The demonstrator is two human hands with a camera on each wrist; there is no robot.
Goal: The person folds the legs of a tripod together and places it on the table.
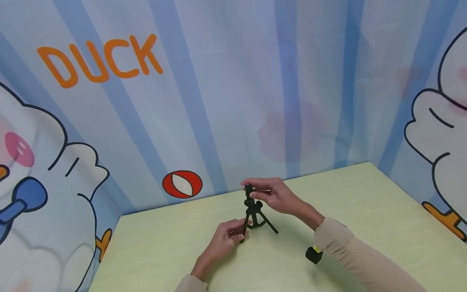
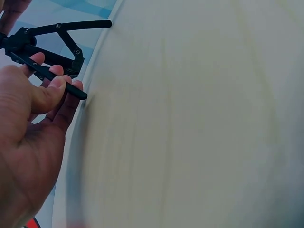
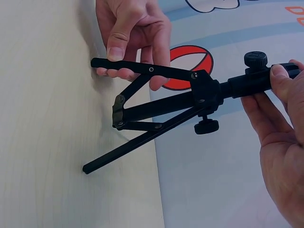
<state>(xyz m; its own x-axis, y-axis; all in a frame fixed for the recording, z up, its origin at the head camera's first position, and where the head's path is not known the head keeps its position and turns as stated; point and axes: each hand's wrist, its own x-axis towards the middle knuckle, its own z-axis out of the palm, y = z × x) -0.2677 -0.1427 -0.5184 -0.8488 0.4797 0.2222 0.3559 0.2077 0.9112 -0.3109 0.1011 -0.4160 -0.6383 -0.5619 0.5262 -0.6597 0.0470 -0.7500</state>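
Black tripod (image 1: 254,211) roughly upright over the table's (image 1: 157,239) middle, foot contact hard to tell, likely light, rigid but hinged, best taken by upper column (image 3: 237,89), there gripped in right hand (image 1: 281,196), left leg (image 3: 133,67) pinched in left hand (image 1: 224,236); near right, small black object (image 1: 313,255).

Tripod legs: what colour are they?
Black. The tripod legs show best in the right wrist view.

The right sleeve (image 1: 365,257) is plain beige cloth, wrinkled into soft folds near its cuff (image 1: 324,232); the left sleeve (image 1: 191,284) (only its end shows) is a similar beige.
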